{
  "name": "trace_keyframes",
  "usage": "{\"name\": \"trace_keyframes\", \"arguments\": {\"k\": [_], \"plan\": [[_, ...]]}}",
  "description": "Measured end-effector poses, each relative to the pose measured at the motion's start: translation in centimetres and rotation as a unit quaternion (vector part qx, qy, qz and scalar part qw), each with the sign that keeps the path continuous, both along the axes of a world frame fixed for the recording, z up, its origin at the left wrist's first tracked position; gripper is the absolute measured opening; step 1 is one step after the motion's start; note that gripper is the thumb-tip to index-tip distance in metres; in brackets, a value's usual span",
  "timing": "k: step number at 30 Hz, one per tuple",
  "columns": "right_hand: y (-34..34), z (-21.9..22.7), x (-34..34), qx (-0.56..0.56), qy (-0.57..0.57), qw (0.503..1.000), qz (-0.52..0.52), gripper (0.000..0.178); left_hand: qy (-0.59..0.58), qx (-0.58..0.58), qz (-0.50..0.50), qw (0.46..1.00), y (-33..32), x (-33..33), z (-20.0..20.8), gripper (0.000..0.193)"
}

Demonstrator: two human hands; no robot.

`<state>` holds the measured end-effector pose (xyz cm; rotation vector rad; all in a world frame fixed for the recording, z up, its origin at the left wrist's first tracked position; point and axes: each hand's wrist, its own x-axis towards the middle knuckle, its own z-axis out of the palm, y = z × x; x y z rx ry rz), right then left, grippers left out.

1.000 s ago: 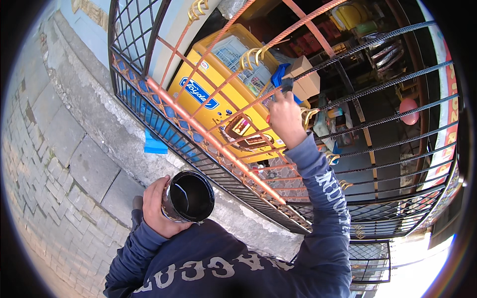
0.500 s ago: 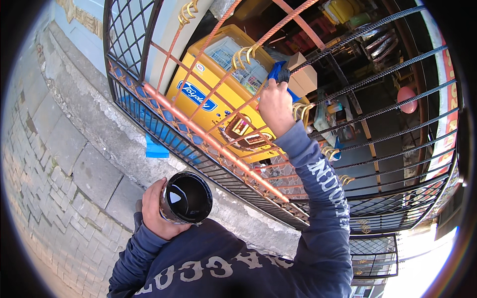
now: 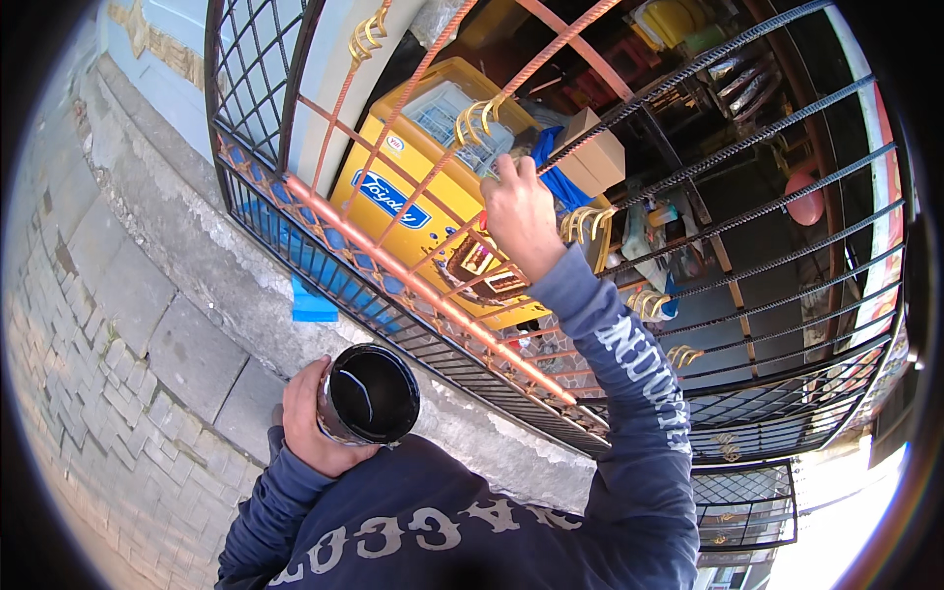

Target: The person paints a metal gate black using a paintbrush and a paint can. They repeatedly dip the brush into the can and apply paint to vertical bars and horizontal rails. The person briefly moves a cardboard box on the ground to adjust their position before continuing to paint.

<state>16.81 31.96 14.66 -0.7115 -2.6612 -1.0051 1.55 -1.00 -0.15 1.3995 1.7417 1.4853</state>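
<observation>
My left hand [image 3: 317,418] is wrapped round the side of an open can [image 3: 326,398] of black paint. The dark paint [image 3: 388,393] has a glossy surface with a pale curved reflection. My right hand [image 3: 521,216] is closed at a ridged metal bar [image 3: 678,77] of the fence, fingers bent around it. A small red bit shows at the hand's left edge; what the fingers hold is hidden. Beyond the hand this bar is black, while its lower stretch [image 3: 433,258] is reddish brown. Gold scroll ornaments [image 3: 587,224] sit on neighbouring bars.
Behind the bars stand a yellow chest [image 3: 364,211], a cardboard box [image 3: 595,157] and a pink balloon [image 3: 804,200]. A black lattice panel [image 3: 261,69] rises at the left. Blue sheeting [image 3: 315,303] lies at the fence foot, beside grey paving [image 3: 147,393].
My right hand has moved left and slightly down along the bar. A dark tip visible above its fingers earlier is now hidden. The can has stayed in my left hand, almost still.
</observation>
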Motion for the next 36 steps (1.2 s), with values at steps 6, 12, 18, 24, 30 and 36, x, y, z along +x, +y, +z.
{"name": "trace_keyframes", "arguments": {"k": [6,12,18,24,30,36], "plan": [[0.4,-2.2,-0.5,-0.042,-0.103,0.978,-0.176,0.026,0.016,0.008,0.008,1.000,-0.3,0.1,0.0,0.114],[0.4,-0.9,-1.3,-0.056,-0.079,0.976,-0.194,0.015,0.013,0.005,0.015,1.000,-0.7,0.0,-0.2,0.113],[0.0,-0.8,-1.5,-0.041,-0.076,0.978,-0.189,0.015,0.009,-0.009,0.015,1.000,-0.9,0.1,-0.1,0.113],[-0.1,-1.0,-1.5,-0.042,-0.109,0.978,-0.171,0.019,0.015,-0.003,0.010,1.000,-0.8,0.2,0.0,0.115],[0.1,-1.2,-1.0,-0.043,-0.076,0.986,-0.143,0.020,0.029,-0.001,0.006,1.000,-0.8,0.2,-0.1,0.116],[0.6,-2.0,-1.1,-0.096,-0.088,0.974,-0.184,0.020,0.016,-0.003,-0.008,1.000,-0.6,0.5,-0.1,0.116]]}}
